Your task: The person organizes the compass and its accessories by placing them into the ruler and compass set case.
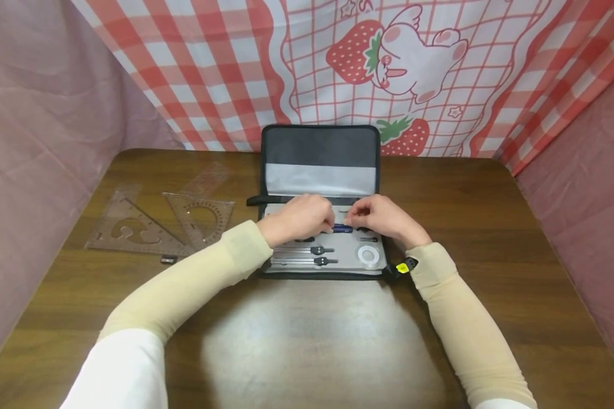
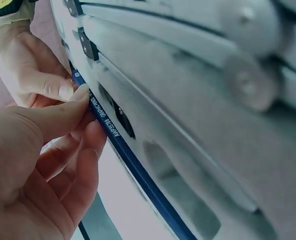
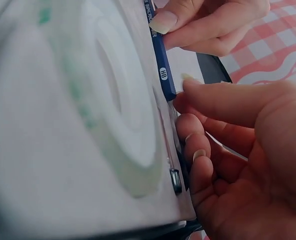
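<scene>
My left hand (image 1: 304, 217) pinches a dark blue HB pencil (image 2: 142, 172) between thumb and fingers, over the grey insert (image 1: 345, 262) of an open zip case (image 1: 321, 276). Lettering shows along the pencil's side. At the HB-marked end is my right hand (image 3: 268, 145), fingers loosely bent, with thumb and forefinger tips right beside that end. Two metal compasses (image 1: 317, 250) lie in the insert nearer me. A white ring-shaped roll (image 1: 368, 256) sits in its right part. My left hand hides some of the insert in the head view.
Left of the case lie a clear set square (image 1: 133, 245), another clear triangle with a protractor scale (image 1: 176, 204) and a small dark sharpener (image 1: 169, 259). The case's lid (image 1: 319, 146) leans up at the back, before a checked curtain (image 1: 225, 68).
</scene>
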A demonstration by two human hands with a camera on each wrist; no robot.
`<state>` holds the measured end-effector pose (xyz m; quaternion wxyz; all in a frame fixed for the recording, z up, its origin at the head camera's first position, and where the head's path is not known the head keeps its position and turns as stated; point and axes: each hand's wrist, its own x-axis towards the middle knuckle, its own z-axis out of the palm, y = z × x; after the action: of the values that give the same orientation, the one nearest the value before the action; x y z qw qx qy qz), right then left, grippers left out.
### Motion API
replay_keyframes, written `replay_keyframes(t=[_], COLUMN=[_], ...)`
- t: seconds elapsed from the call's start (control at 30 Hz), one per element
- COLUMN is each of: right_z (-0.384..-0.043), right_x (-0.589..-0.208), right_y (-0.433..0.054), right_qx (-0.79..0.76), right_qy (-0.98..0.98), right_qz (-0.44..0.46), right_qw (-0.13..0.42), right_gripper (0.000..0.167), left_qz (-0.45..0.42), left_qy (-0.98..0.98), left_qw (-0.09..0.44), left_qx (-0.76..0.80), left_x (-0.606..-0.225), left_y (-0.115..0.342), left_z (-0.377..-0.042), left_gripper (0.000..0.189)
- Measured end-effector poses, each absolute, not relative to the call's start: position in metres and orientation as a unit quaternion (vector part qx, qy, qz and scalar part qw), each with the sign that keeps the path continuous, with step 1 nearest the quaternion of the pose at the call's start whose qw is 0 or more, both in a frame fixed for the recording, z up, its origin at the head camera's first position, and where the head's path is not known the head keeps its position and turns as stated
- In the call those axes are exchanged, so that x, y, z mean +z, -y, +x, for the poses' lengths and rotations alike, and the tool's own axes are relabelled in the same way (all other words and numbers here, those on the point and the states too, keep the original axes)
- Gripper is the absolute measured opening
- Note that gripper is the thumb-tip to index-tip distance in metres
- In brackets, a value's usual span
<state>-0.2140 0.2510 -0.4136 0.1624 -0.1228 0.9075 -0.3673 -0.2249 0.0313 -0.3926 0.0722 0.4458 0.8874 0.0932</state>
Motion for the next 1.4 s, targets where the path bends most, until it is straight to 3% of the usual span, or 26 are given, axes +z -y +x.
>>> replay_keyframes(t=[0.43, 0.93, 1.23, 1.4], right_z=[-0.215, -0.212, -0.211, -0.21], right_x=[-0.41, -0.411, -0.411, -0.411], right_y=[-0.246, -0.247, -0.245, -0.244], right_qx=[-0.361, -0.36, -0.356, -0.355], right_qy=[-0.906, -0.909, -0.912, -0.912], right_qz=[-0.144, -0.131, -0.139, -0.134], right_qw=[0.17, 0.165, 0.152, 0.155], right_gripper=[0.012, 0.014, 0.015, 0.015], left_qz=[0.382, 0.237, 0.164, 0.125], left_qy=[-0.902, -0.918, -0.931, -0.945], left_qw=[0.136, 0.25, 0.26, 0.259], left_qx=[0.147, 0.195, 0.199, 0.155], left_x=[-0.389, -0.383, -0.387, -0.387], left_y=[-0.019, 0.077, 0.079, 0.078], left_z=[-0.234, -0.246, -0.246, -0.247], left_gripper=[0.006, 0.023, 0.026, 0.039])
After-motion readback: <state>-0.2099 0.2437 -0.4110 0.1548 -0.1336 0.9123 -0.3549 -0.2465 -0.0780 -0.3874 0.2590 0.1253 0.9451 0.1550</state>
